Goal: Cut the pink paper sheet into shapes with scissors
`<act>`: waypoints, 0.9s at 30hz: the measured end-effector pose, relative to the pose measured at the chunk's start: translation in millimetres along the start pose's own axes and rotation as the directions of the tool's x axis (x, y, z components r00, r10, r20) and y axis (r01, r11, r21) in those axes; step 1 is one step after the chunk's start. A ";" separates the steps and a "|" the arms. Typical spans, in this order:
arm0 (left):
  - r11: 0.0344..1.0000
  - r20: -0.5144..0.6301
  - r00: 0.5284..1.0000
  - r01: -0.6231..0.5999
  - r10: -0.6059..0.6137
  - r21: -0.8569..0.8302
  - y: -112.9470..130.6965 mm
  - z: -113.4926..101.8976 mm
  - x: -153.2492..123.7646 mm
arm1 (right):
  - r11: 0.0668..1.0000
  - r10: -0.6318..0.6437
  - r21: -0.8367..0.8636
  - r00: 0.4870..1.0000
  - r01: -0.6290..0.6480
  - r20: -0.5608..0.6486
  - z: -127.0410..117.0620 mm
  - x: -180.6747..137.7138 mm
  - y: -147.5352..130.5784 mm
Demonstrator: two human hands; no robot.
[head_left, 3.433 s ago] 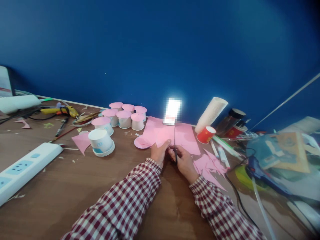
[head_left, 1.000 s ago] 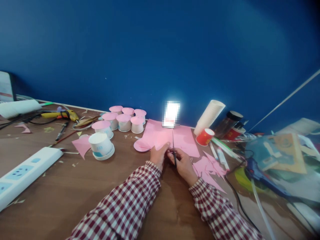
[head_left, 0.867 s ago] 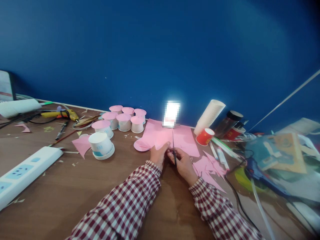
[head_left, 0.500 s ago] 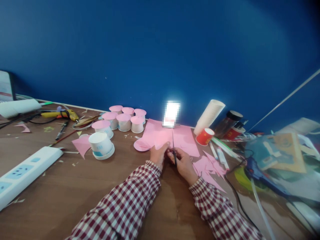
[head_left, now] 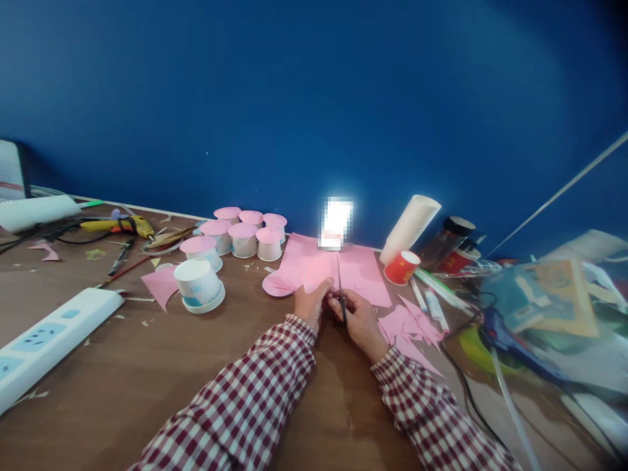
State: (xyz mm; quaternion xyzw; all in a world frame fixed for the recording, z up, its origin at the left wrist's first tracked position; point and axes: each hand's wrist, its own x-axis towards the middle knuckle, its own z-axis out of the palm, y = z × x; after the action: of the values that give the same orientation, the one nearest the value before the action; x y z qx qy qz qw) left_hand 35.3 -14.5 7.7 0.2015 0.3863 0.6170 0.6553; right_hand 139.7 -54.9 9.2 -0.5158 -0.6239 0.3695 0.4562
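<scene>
My left hand [head_left: 311, 305] pinches a piece of pink paper [head_left: 318, 271], thumb on top. Close beside it, my right hand [head_left: 360, 322] is closed around dark-handled scissors [head_left: 343, 301], whose blades point away from me at the paper's right edge. Whether the blades touch the paper I cannot tell. Beneath and behind lies a larger pink sheet [head_left: 366, 268] against the wall. A rounded pink piece [head_left: 275, 286] rests left of my left hand. Pink scraps [head_left: 411, 325] are heaped to the right of my right hand.
Several white cups topped with pink discs [head_left: 242, 231] stand at back left, near upturned white cups [head_left: 197, 282]. A power strip [head_left: 53, 340] lies at left. On the right are a leaning cup stack [head_left: 412, 226], a red cup [head_left: 401, 267] and a blue glue gun [head_left: 515, 347].
</scene>
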 end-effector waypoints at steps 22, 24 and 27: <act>0.998 -0.005 1.000 0.021 -0.022 -0.053 2.2 0.5 -1.0 | 1.000 -0.005 0.011 1.000 0.005 0.011 0.0 1.5 5.9; 0.999 0.001 1.000 0.022 -0.022 -0.037 1.9 0.2 -0.8 | 1.000 -0.009 0.000 1.000 0.009 0.006 0.1 1.5 7.4; 1.000 0.013 1.000 -0.002 0.003 -0.014 1.5 -0.1 -0.9 | 1.000 -0.012 -0.014 1.000 0.012 -0.008 0.4 1.2 8.7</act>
State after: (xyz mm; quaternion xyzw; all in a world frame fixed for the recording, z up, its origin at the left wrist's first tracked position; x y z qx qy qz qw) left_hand 34.2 -15.1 9.0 0.2016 0.3775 0.6191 0.6584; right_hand 141.9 -52.1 1.3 -0.5168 -0.6276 0.3602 0.4574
